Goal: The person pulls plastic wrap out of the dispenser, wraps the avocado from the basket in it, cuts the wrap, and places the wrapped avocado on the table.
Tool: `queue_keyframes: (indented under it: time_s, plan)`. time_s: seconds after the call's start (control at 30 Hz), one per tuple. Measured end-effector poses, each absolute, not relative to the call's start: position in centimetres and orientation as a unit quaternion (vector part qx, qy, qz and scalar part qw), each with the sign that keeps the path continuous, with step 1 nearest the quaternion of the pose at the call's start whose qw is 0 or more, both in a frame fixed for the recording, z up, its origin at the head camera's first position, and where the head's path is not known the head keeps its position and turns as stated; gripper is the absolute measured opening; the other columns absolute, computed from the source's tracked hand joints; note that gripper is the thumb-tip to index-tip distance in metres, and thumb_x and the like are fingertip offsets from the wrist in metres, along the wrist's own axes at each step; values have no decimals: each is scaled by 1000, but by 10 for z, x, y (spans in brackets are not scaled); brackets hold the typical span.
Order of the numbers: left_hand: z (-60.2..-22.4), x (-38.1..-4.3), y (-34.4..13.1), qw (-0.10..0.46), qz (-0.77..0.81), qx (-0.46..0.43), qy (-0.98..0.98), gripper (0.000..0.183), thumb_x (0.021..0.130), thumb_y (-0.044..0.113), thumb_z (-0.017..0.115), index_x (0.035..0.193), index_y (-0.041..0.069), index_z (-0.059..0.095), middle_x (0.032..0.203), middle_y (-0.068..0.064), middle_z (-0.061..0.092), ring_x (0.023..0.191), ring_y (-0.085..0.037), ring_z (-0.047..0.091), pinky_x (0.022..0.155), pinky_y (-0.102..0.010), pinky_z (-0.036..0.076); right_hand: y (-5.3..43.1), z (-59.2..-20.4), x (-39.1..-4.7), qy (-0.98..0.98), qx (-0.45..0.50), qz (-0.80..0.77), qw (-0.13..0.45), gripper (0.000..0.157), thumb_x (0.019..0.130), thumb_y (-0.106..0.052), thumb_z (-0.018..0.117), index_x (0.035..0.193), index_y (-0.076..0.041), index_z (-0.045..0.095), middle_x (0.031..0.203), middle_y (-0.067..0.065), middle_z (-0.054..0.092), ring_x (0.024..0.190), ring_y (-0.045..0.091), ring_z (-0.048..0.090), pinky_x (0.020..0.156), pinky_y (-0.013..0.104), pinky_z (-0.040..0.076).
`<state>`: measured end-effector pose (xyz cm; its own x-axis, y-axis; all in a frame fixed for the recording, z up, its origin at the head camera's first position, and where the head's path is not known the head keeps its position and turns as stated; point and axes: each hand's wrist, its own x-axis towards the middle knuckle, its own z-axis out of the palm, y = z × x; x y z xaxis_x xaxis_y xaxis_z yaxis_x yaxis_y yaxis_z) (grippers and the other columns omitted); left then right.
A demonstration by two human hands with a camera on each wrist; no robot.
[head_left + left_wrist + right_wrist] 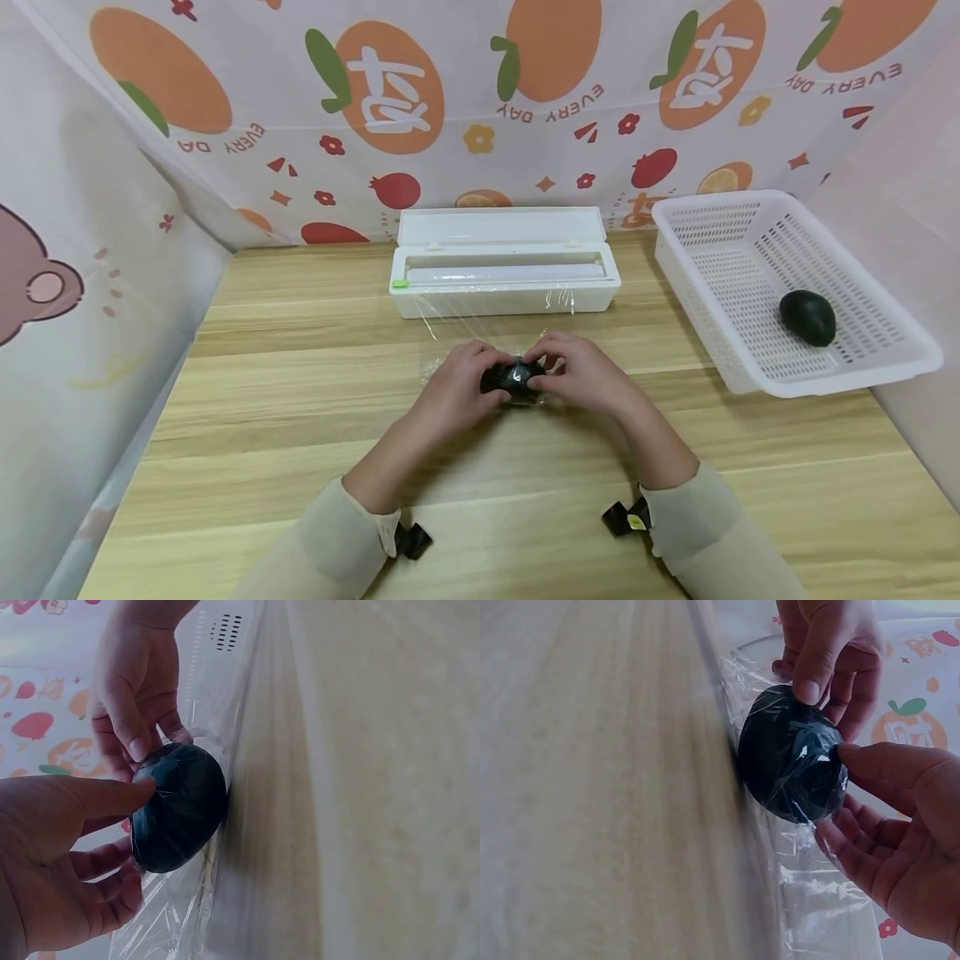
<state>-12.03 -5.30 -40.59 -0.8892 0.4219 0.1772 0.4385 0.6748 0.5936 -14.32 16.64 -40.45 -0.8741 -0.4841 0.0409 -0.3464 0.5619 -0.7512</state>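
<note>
A dark avocado rests on the table in front of a cling film dispenser, with clear film drawn over part of its surface. My left hand holds its left end between thumb and fingers. From the other side my right hand pinches the avocado and the film on it. The right wrist view shows wrinkled cling film hugging the skin and trailing away below. In the left wrist view both thumbs press on the avocado. Its underside against the table is hidden.
The white cling film dispenser stands at the back with its lid up, a green slider at its left end. At the right, a white perforated basket holds a second avocado. Fruit-print cloth hangs behind the wooden table.
</note>
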Motion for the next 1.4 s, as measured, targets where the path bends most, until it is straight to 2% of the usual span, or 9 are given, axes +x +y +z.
queue_keyframes:
  time_s: [0.3,0.5,0.57,0.73,0.87,1.0,1.27,1.4]
  plan:
    - [-404,-121,-55,-9,-339,-235,-911,36,81,12,81,116,11,68,114,-4,61,110,-22,61,100,-42,48,164,-403,-143,881,-247,-398,73,24,85,-16,77,109,-13,73,103,-1,66,89,16,60,74,31,53]
    - [-402,-123,-58,-27,-331,-235,-914,37,85,13,77,120,10,66,116,-6,61,111,-24,60,99,-43,48,160,-399,-138,901,-252,-351,37,23,89,-21,74,111,-13,73,114,1,68,111,22,61,98,43,49]
    - [-400,-123,-58,-30,-325,-238,-915,36,86,13,77,120,10,66,116,-6,60,111,-24,60,98,-43,48,157,-396,-135,904,-258,-340,20,24,88,-21,74,111,-13,73,117,3,67,116,24,59,101,45,47]
    - [-398,-125,-58,-31,-317,-246,-915,35,87,14,75,120,10,65,116,-6,60,109,-22,60,96,-42,49,150,-392,-129,904,-274,-328,0,30,84,-18,79,113,-10,73,116,3,62,111,22,56,95,41,50]
    - [-398,-126,-59,-40,-317,-243,-916,35,87,14,76,120,11,65,116,-6,60,110,-23,60,97,-42,48,146,-393,-128,909,-269,-320,11,37,81,-19,82,116,-9,71,112,2,60,103,19,56,90,38,50]
    - [-400,-128,-61,-49,-319,-234,-917,36,86,15,76,120,12,66,115,-5,61,111,-23,59,98,-43,48,146,-397,-130,913,-258,-316,24,42,79,-22,83,118,-9,71,113,2,59,104,20,56,91,39,50]
    - [-396,-132,-65,-66,-319,-223,-919,40,84,12,77,122,7,65,122,-10,65,118,-26,58,103,-44,45,150,-405,-137,911,-241,-332,45,40,82,-22,80,120,-13,69,119,3,61,111,23,57,96,44,49]
    - [-391,-133,-66,-41,-315,-218,-923,39,81,9,80,119,7,68,120,-10,67,117,-28,59,101,-44,47,152,-405,-144,906,-247,-338,55,39,85,-22,77,122,-12,68,119,5,62,109,23,58,94,44,50]
